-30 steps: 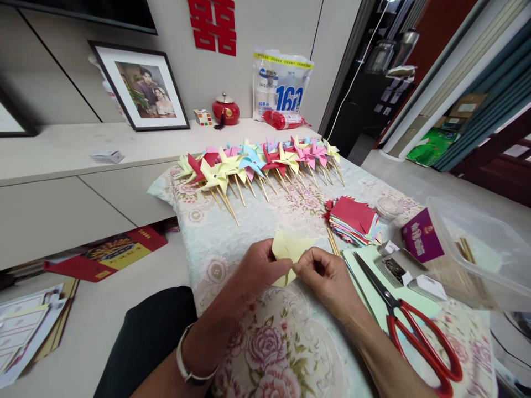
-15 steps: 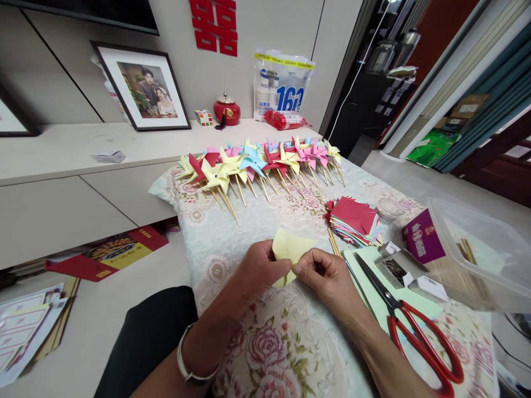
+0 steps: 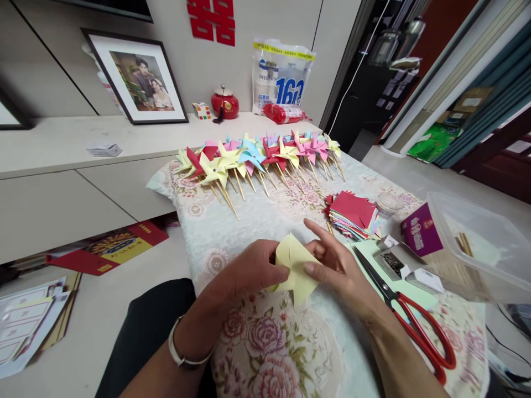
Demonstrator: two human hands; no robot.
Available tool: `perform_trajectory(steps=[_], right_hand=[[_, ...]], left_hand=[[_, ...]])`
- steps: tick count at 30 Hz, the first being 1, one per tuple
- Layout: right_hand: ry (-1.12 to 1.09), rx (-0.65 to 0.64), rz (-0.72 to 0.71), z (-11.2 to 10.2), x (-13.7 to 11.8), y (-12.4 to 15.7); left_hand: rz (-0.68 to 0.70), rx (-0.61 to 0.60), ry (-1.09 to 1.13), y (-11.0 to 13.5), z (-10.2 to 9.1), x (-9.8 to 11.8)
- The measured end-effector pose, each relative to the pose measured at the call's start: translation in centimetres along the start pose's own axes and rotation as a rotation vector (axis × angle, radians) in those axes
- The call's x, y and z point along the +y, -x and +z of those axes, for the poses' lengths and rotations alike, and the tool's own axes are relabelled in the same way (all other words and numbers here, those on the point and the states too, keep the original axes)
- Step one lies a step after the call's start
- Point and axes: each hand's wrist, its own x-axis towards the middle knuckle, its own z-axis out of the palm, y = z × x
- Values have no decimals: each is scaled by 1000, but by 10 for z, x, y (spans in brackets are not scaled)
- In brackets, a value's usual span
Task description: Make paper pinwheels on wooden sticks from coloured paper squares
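A pale yellow sheet of slit paper [image 3: 299, 264] is held between both hands over the flowered tablecloth [image 3: 265, 207]. My left hand [image 3: 260, 265] pinches its left side, thumb on top. On the right edge of the sheet, my right hand [image 3: 334, 262] presses its thumb, with the index finger stretched out past the paper. Right of that hand lie scissors [image 3: 388, 293] with red handles. Beyond it sits a stack of cut paper squares [image 3: 352, 213], red on top. Finished paper pinwheels [image 3: 253, 157] on sticks lie along the far side of the table.
A clear plastic tub [image 3: 477, 249] with sticks stands at the right edge. In front of it are a small open box of dark fasteners [image 3: 390, 264] and a round clear container [image 3: 389, 204]. A cabinet [image 3: 136, 138] borders the table's far side.
The yellow paper has turned and opened out, with a lower corner now pointing down. My right hand has loosened from a tight pinch, its index finger extending. The view has shifted slightly.
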Motion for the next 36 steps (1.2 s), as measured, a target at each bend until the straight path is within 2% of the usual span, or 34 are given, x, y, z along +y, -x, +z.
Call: perform_trajectory(steps=[5, 13, 20, 24, 29, 33, 36], right_hand=[[118, -60, 46, 8, 2, 2], [309, -23, -4, 9, 1, -1], [470, 10, -22, 10, 0, -2], [327, 93, -11, 7, 6, -5], [-63, 269, 28, 6, 13, -11], [-275, 366, 15, 9, 15, -13], [-306, 397, -27, 13, 18, -12]], left_hand=[[35, 0, -109, -3, 3, -1], [75, 102, -317, -5, 9, 6], [82, 106, -362, -7, 14, 4], [60, 93, -229, -6, 9, 8], [54, 81, 77, -3, -3, 18], [57, 67, 275, -5, 8, 16], [66, 152, 291, -10, 22, 10]])
